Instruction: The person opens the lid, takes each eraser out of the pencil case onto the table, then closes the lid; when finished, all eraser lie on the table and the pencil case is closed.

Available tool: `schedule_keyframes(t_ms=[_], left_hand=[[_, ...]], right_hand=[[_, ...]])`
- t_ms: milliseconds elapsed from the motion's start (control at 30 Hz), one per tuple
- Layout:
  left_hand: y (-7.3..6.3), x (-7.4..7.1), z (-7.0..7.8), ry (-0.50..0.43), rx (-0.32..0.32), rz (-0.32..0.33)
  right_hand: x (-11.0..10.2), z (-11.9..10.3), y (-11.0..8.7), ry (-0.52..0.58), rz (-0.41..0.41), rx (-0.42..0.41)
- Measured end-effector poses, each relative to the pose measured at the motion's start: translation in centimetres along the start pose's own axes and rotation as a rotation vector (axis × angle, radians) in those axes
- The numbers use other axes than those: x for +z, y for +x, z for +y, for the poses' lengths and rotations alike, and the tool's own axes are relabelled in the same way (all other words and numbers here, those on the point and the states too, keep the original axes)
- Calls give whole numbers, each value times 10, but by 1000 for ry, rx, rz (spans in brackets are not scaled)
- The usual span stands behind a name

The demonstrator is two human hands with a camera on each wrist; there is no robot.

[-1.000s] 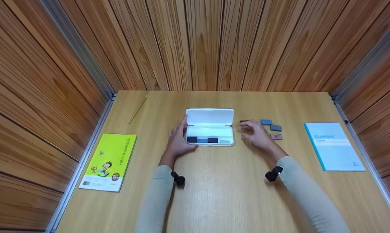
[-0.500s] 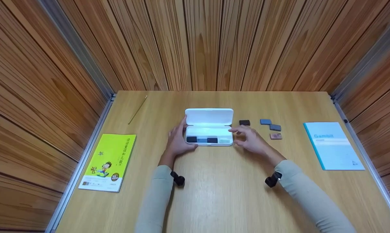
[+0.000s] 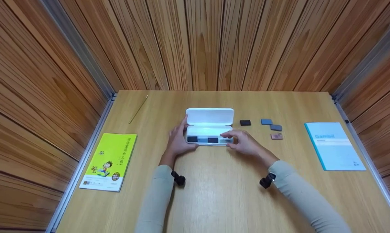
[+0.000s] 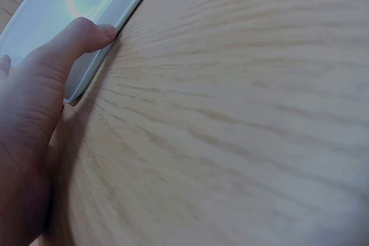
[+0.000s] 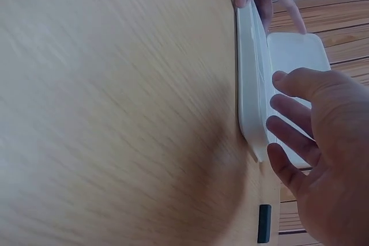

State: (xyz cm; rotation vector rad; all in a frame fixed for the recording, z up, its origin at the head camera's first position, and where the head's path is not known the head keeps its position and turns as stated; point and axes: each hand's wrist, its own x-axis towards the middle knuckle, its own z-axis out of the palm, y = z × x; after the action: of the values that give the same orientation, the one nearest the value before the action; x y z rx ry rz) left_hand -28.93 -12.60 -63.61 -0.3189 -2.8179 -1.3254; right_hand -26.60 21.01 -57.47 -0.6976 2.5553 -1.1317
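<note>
On the table (image 3: 214, 194), the open white case (image 3: 210, 116) is gripped at its left end by the left hand (image 3: 178, 139), its fingers partly hidden. The right end is overlapped by the right hand (image 3: 245, 143), fingers relaxed and apart; whether contact is made cannot be told, and the pale block (image 3: 225, 141) there is partly obscured.
</note>
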Motion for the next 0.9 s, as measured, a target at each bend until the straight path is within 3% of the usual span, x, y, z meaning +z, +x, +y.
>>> schedule_keyframes(t_ms=[233,467,900], left_hand=[[0,2,-1,-7,-10,-9],[0,2,-2,-1,5,-5],[1,2,-1,-4,-4,6]], right_hand=[[7,4,2,-17,-41,38],[10,6,2,-6,-58,16],[15,8,10,-53,-25,26]])
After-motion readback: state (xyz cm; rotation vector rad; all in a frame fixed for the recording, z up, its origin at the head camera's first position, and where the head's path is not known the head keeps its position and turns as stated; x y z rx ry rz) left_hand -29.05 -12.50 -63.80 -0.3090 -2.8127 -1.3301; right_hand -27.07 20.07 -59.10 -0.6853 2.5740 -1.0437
